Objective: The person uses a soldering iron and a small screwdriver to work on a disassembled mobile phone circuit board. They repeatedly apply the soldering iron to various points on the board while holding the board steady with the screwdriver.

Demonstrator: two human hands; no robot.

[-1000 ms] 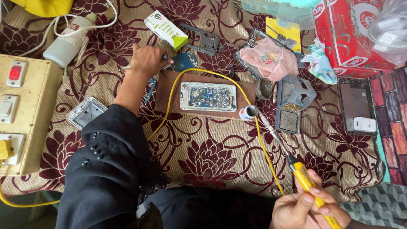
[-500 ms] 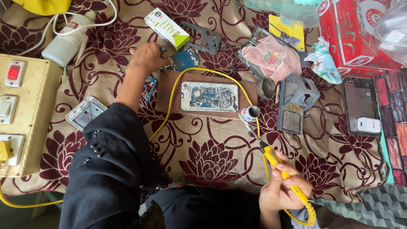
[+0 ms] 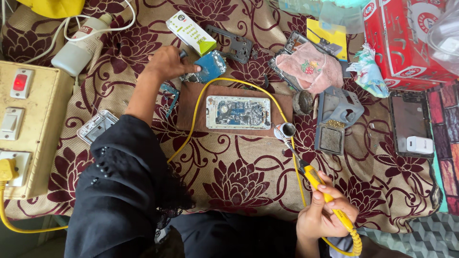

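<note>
Right hand: the right hand [image 3: 325, 217], in the lower right of the frame, is gripping the yellow soldering iron [image 3: 321, 187] like a pen, fingers clenched around the handle.
Iron tip: it is pointing up and left and is reaching the small round solder tin [image 3: 287, 129], just beside the lower right corner of the wooden board [image 3: 189, 105]; I cannot tell if it is touching.
Left hand: the left hand [image 3: 167, 62], in the upper centre-left, is lying with fingers stretched on the blue phone part [image 3: 209, 68]; a small dark knob is showing above the fingers, and whether the hand is pinching it I cannot tell.
Opened phone: the opened phone [image 3: 238, 112] with its blue circuit board is lying flat on the wooden board at the centre, below and right of the left fingers, well apart from the right hand.
Yellow cable: the yellow cable [image 3: 191, 131] is curving over the board, around the phone, and is running down to the left, toward the switch box [image 3: 24, 129].
Around: a white bottle [image 3: 79, 48] at upper left, a pink cloth [image 3: 311, 69] and a red carton [image 3: 406, 38] at upper right, all on the flowered cloth [image 3: 229, 177].
Risk: I am judging that the hot tip could be burning the cloth or the cable if the hand is dropping lower.
Risk two: the cable, being pulled, could be dragging the phone off the board.
</note>
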